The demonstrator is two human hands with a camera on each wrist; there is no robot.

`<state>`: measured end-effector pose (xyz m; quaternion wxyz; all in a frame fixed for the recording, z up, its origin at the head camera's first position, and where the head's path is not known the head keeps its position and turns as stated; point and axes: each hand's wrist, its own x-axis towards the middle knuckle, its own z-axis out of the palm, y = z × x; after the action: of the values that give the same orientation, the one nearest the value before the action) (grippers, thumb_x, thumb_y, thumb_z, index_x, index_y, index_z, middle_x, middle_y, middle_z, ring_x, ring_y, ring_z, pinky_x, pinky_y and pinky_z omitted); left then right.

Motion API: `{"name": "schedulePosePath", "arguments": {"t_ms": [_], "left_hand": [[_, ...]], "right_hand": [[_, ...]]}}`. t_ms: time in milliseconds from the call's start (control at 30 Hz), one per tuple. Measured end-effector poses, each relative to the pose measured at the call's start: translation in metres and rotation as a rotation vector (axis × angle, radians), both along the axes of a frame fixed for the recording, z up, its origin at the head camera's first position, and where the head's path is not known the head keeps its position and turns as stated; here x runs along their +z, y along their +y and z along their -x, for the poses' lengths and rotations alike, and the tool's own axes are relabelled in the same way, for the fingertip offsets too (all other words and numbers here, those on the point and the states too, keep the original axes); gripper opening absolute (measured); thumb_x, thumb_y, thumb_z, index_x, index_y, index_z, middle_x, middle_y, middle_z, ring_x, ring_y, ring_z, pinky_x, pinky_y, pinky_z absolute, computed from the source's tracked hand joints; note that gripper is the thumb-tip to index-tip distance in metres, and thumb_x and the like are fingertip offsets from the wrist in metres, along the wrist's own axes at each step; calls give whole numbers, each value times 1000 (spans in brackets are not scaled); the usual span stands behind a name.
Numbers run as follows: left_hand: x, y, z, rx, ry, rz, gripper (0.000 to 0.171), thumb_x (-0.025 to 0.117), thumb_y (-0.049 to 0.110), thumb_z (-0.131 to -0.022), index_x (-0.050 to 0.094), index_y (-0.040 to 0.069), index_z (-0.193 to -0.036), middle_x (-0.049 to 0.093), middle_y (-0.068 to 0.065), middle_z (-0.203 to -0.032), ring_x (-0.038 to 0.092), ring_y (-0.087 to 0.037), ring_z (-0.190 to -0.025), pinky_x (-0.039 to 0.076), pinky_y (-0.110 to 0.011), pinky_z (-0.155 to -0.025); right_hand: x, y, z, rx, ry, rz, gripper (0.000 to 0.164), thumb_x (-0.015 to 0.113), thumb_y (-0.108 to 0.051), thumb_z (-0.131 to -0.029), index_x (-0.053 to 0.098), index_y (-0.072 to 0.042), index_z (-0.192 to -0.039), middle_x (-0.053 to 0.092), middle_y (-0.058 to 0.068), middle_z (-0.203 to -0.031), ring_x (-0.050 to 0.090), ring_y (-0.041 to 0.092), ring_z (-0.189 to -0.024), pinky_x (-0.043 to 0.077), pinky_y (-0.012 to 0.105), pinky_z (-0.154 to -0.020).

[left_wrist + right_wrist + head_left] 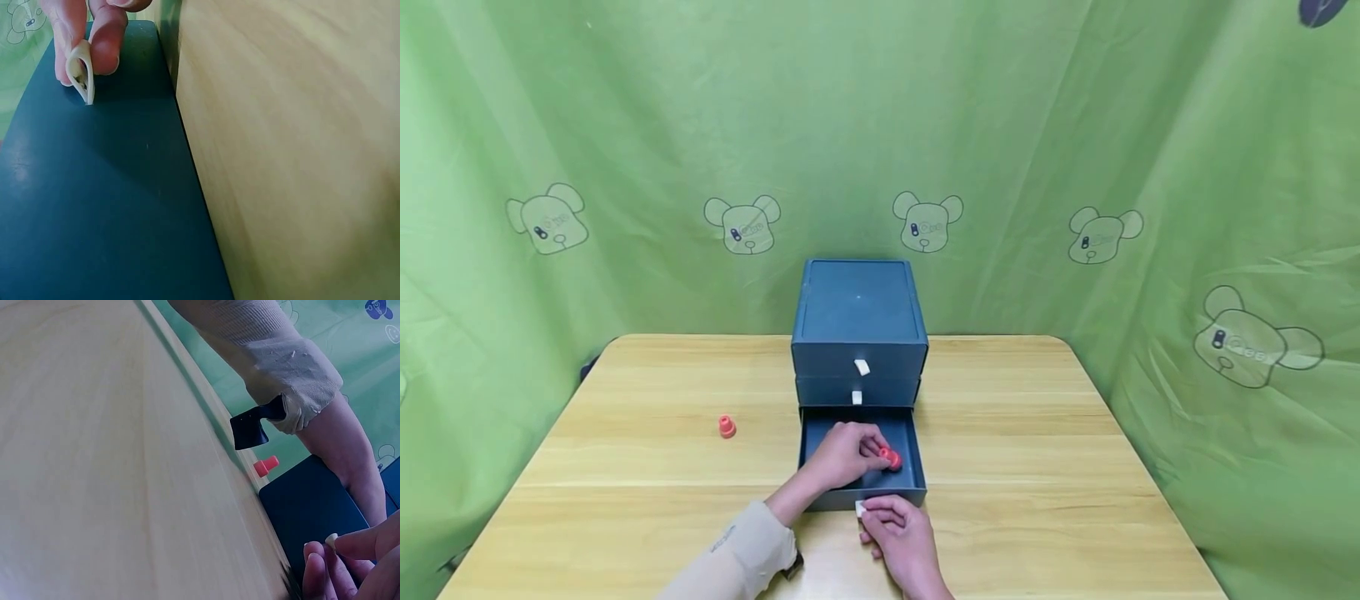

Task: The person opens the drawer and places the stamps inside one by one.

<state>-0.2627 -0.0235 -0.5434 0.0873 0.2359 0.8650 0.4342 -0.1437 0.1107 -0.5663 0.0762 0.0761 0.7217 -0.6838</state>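
A small red stepped plastic piece [891, 459] is low inside the pulled-out bottom drawer [913, 477] of a dark blue drawer unit. My left hand [846, 455] reaches over the drawer front and pinches this piece between thumb and fingers. Whether the piece touches the drawer floor, I cannot tell. Below the drawer front, my right hand [901, 533] pinches its white pull tab [861, 508]. In the left wrist view the looped pull tab [81, 72] sits between fingertips against the blue drawer front [94, 200]. A similar red piece [727, 427] stands on the table, left of the unit.
The drawer unit [859, 300] stands at the table's back middle. Its two upper drawers are closed, each with a white tab [862, 367]. Wooden tabletop [1015, 467] extends on both sides. A green curtain [850, 125] with bear prints hangs behind and beside the table.
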Motion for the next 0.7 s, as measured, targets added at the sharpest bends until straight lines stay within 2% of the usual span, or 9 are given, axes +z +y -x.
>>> {"name": "schedulePosePath", "arguments": {"t_ms": [433,700], "left_hand": [[-1,1,1,-22,26,26,8,81,19,-91,77,19,-97,76,9,-89,69,0,-81,57,-23,-80],[-1,2,1,-25,10,30,13,80,16,-92,77,15,-105,78,5,-95,71,-2,-85,58,-23,-81]], "right_hand": [[2,2,-1,-10,-1,-1,20,72,-4,-95,71,6,-111,76,10,-88,68,11,-70,54,23,-55],[-1,0,0,-7,10,-4,21,71,-4,-95,70,9,-112,76,11,-87,67,10,-69,53,23,-54]]}}
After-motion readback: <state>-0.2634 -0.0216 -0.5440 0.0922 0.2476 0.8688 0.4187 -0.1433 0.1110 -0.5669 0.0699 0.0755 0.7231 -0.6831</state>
